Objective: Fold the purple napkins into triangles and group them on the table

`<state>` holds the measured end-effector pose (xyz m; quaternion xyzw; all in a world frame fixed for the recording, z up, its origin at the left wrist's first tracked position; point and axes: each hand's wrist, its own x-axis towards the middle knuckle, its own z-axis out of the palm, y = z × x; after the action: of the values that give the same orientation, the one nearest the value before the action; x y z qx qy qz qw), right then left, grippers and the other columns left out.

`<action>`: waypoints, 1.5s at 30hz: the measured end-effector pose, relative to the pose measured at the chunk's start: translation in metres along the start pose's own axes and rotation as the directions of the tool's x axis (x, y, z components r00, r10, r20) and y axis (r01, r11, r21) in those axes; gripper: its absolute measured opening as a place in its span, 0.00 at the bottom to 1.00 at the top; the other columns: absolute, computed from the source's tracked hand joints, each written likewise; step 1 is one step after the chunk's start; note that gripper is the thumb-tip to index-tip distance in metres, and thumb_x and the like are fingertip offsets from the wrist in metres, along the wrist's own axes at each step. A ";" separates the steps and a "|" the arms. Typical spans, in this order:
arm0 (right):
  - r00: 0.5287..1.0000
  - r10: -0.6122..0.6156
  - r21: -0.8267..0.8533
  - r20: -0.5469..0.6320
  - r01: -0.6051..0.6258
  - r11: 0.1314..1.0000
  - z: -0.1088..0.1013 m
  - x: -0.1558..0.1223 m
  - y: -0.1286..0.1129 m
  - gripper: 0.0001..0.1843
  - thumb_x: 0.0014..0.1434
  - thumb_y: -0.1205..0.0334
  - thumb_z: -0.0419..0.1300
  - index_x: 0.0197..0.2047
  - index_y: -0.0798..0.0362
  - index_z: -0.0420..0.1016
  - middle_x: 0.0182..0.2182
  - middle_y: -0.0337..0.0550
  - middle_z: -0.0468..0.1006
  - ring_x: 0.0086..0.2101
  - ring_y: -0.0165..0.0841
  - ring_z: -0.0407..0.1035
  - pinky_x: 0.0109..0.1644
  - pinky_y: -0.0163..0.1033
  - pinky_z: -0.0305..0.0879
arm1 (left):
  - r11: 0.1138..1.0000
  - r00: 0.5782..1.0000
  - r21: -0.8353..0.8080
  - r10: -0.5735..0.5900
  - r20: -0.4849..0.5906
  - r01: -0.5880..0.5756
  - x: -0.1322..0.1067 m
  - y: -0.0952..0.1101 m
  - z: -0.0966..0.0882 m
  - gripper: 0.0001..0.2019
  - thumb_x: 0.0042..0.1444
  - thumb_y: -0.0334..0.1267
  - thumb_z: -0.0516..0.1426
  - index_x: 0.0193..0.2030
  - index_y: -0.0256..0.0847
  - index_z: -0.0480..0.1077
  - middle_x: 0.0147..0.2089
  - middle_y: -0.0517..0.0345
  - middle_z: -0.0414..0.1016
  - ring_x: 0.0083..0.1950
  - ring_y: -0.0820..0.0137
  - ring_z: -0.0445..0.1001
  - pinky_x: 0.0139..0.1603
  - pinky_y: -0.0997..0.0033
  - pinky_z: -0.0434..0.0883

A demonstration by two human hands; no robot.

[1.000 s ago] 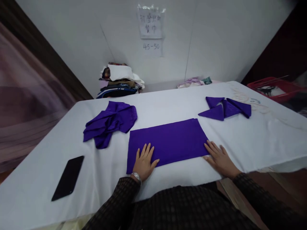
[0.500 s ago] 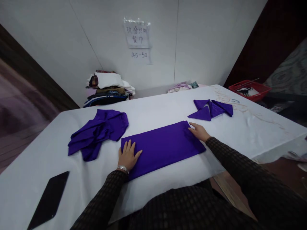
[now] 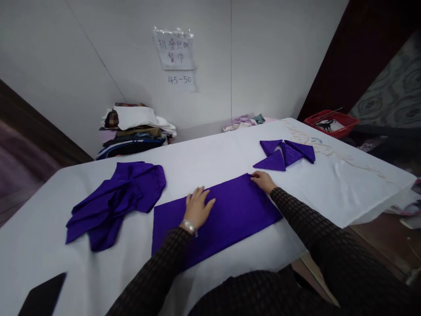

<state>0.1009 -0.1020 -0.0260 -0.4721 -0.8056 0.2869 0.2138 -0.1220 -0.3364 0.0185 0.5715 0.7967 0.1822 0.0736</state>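
A purple cloth napkin [image 3: 226, 217], folded into a long rectangle, lies flat on the white tablecloth [image 3: 204, 158] in front of me. My left hand [image 3: 198, 208] is over its left half, palm down with the fingers apart; whether it presses on the cloth I cannot tell. At the napkin's far right corner, the fingers of my right hand [image 3: 263, 181] are closed in a pinch on the edge. To the left lies a crumpled purple cloth [image 3: 120, 199]. Beyond my right hand sits a purple napkin folded into pointed triangles [image 3: 286, 154].
A black flat slab [image 3: 44, 294] lies at the near left. Stacked folded clothes [image 3: 134, 127] stand by the wall, with more cloth [image 3: 241, 123] behind the table. A red basket [image 3: 342, 131] holding scissors is at the far right. A handwritten paper sign [image 3: 176, 52] hangs on the wall.
My left hand has moved right and away from me, from the napkin's left end toward its far edge. My right hand has closed on the far right corner. The view has shifted slightly.
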 end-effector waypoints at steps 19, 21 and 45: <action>0.945 -0.326 0.144 -0.017 0.325 0.935 -0.005 -0.015 0.003 0.07 0.60 0.61 0.52 0.33 0.51 0.70 0.30 0.41 0.72 0.33 0.33 0.66 0.38 0.38 0.62 | 0.951 0.990 -0.294 0.125 0.070 -0.099 0.150 0.094 0.090 0.10 0.59 0.39 0.53 0.37 0.42 0.75 0.39 0.56 0.77 0.42 0.68 0.71 0.47 0.66 0.65; 0.931 -0.365 0.094 -0.024 0.365 0.926 -0.008 -0.018 -0.001 0.07 0.61 0.62 0.52 0.35 0.50 0.71 0.31 0.42 0.73 0.34 0.35 0.66 0.39 0.40 0.62 | 0.941 0.983 -0.313 0.162 0.086 -0.128 0.150 0.094 0.090 0.11 0.60 0.39 0.52 0.41 0.43 0.75 0.41 0.57 0.77 0.43 0.68 0.71 0.48 0.66 0.65; 0.961 -0.227 0.281 -0.159 0.264 0.922 -0.009 -0.019 -0.012 0.09 0.60 0.56 0.55 0.35 0.50 0.75 0.28 0.39 0.74 0.28 0.31 0.66 0.33 0.37 0.63 | 0.718 0.938 -0.694 0.273 0.214 -0.051 0.144 0.100 0.073 0.12 0.57 0.40 0.49 0.33 0.39 0.72 0.29 0.61 0.73 0.32 0.73 0.68 0.37 0.72 0.65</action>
<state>0.1071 -0.1213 -0.0129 -0.3461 -0.7908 0.3470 0.3666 -0.0583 -0.1589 0.0018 0.5939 0.6002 0.3768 0.3810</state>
